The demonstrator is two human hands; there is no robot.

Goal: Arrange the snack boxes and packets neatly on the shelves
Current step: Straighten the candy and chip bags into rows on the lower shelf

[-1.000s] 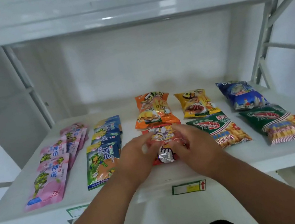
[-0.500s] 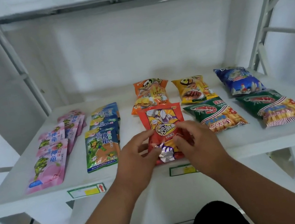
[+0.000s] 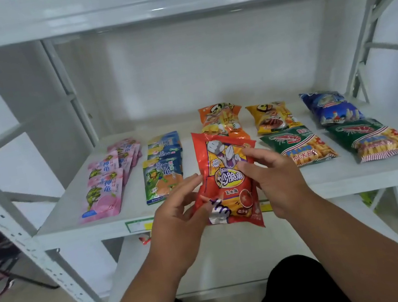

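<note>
- Red packet (image 3: pixel 226 178): held tilted over the front edge of the white shelf (image 3: pixel 59 223), overlapping the orange packet (image 3: pixel 221 120) behind it.
- Left hand (image 3: pixel 178 218): fingers grasp the packet's lower left edge.
- Right hand (image 3: pixel 277 177): fingers curled on the packet's right side.
- Green packets (image 3: pixel 298 146): flat on the shelf, right of the red packet.

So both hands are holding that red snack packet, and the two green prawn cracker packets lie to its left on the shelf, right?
Not quite. In the head view both hands, left and right, do hold the red snack packet, but the two green prawn cracker packets lie to its right on the shelf, not its left.
</note>
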